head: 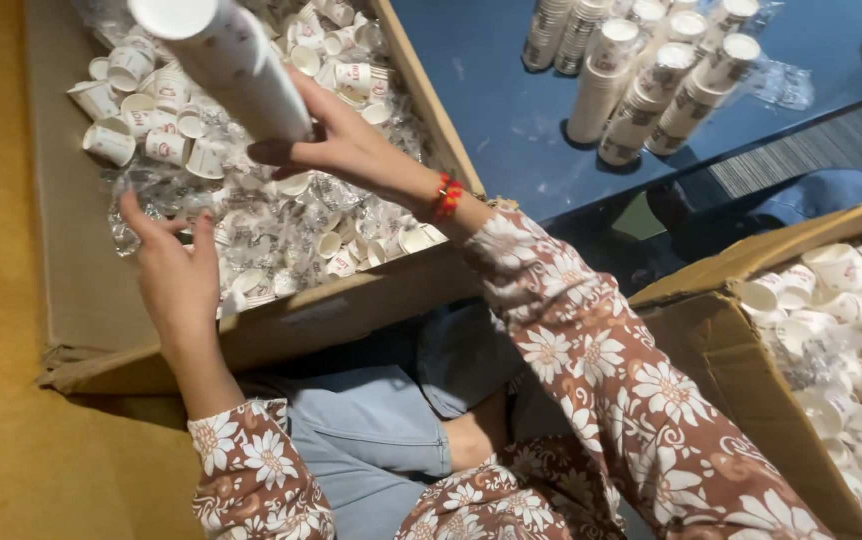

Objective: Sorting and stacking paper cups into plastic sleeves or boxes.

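Right hand (336, 140) gripped the cup stack (226, 60) tilted over the far-left box (91, 290), prob. to add cups w/ left hand (176, 275), fingers spread open, empty, reaching loose cups (151, 120).

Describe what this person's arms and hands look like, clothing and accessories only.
Both arms wear long brown sleeves printed with white daisy-like flowers. The left hand is bare, with no ring or band visible. The right hand has dark painted nails, and a red and orange beaded bracelet circles its wrist.
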